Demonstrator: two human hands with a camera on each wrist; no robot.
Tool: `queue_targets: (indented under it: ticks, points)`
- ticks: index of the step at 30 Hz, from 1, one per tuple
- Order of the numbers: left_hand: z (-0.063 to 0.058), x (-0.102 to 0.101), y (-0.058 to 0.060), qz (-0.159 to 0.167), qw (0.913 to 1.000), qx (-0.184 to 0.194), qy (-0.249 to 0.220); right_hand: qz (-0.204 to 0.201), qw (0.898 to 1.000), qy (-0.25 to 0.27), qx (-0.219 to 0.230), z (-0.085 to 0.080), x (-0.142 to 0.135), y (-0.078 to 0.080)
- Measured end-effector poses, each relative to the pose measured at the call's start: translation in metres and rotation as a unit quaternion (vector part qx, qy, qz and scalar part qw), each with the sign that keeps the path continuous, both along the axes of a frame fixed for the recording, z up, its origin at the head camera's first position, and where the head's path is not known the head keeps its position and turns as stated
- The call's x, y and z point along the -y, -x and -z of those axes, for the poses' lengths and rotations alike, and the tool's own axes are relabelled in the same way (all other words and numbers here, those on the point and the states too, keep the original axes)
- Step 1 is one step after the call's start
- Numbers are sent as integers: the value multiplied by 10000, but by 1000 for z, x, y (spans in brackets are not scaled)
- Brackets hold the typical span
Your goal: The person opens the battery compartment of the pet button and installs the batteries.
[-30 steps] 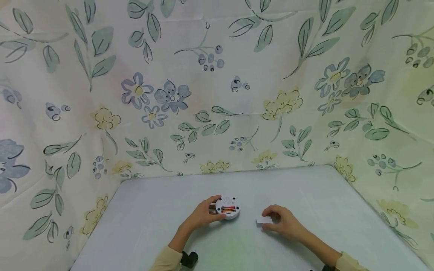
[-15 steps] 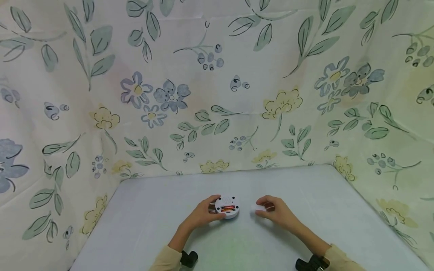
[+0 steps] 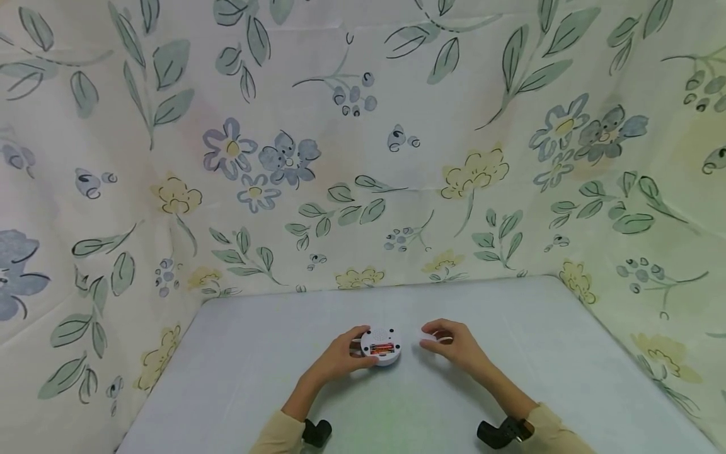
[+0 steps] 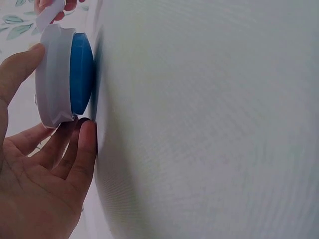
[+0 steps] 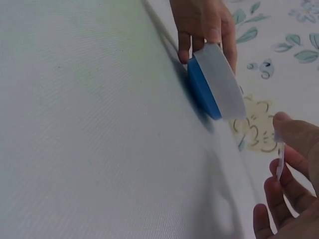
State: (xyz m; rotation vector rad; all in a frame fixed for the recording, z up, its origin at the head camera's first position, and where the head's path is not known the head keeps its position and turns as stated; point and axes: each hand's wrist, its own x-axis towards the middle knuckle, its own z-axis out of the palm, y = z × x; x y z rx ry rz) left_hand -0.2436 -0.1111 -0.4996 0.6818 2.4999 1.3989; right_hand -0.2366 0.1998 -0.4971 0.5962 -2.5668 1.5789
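A round white battery-powered device sits with its underside up, its blue face turned to the table. Two red-and-black batteries lie in its uncovered compartment, near a patch of small speaker holes. My left hand grips the device by its rim, thumb on the near side and fingers on the far side. To the right, my right hand pinches a small white battery cover between thumb and fingers. The cover is raised off the table and apart from the device. Parts of the cover are hidden by the fingers.
A white-covered table spreads under both hands. Behind it and at the sides hangs a floral cloth. Black wrist cameras sit at the left wrist and right wrist.
My right hand has moved left and a little farther away, bringing the battery cover up and nearer the device. The left hand and the device have stayed in place.
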Motion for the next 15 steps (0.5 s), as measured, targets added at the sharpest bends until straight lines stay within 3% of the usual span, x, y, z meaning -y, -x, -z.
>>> queue_targets:
  ticks: [7, 15]
  points:
    - [1, 0, 1, 13, 10000, -30, -44, -41, 9998, 209, 62, -2, 9, 1]
    - [2, -1, 1, 9, 10000, -67, -5, -180, 9990, 410, 79, -35, 29, -17]
